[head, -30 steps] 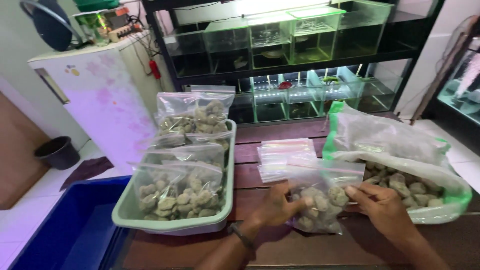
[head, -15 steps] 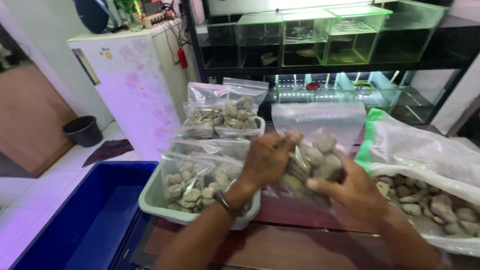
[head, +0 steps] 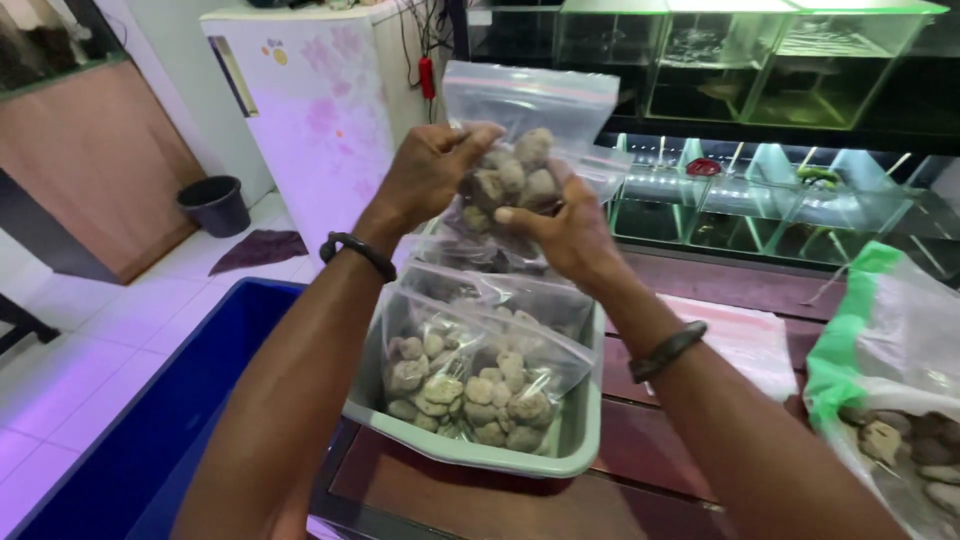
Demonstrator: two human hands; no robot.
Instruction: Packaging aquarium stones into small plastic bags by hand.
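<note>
both my left hand (head: 425,175) and right hand (head: 560,230) grip one filled clear bag (head: 515,150) above the green tray (head: 470,452), several bags already inside.

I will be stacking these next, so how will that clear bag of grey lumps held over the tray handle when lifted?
The clear bag looks floppy: its empty top stands loose while the lumps bunch low. It is probably heavy for its size, since both the left hand and the right hand cup it. The thin film may be slippery, and the lumps likely shift, as in the bags slumped in the green tray.
</note>
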